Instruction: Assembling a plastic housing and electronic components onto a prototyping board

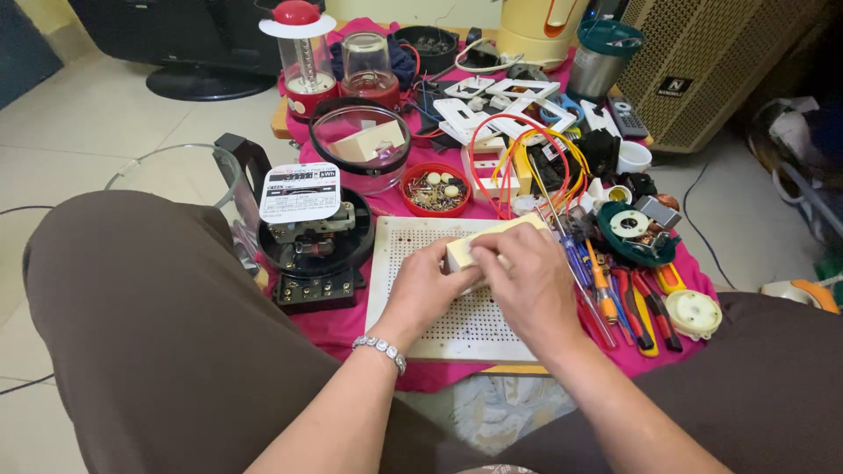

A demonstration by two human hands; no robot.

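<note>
1. On the low table [457, 373] spread with a pink cloth [351, 320], a white perforated board [465, 329] lies flat, and both hands meet above it.
2. Left hand [428, 285] and right hand [527, 281] each have their grip clenched round a cream rectangular block [479, 244], which sits over the board's upper middle; the fingers hide most of it.
3. Just right of the right hand lies a crowded row of screwdrivers [590, 268] and red-handled pliers [645, 307], with a round cream disc [694, 313] beyond.
4. Left of the board stands an opened black electric meter [309, 241].
5. Behind the board a red bowl [436, 190] holds small screws and metal bits.
6. A clear round cover [360, 140] has a cream block inside it.
7. Red and yellow wires [518, 162] loop above the hands.
</note>
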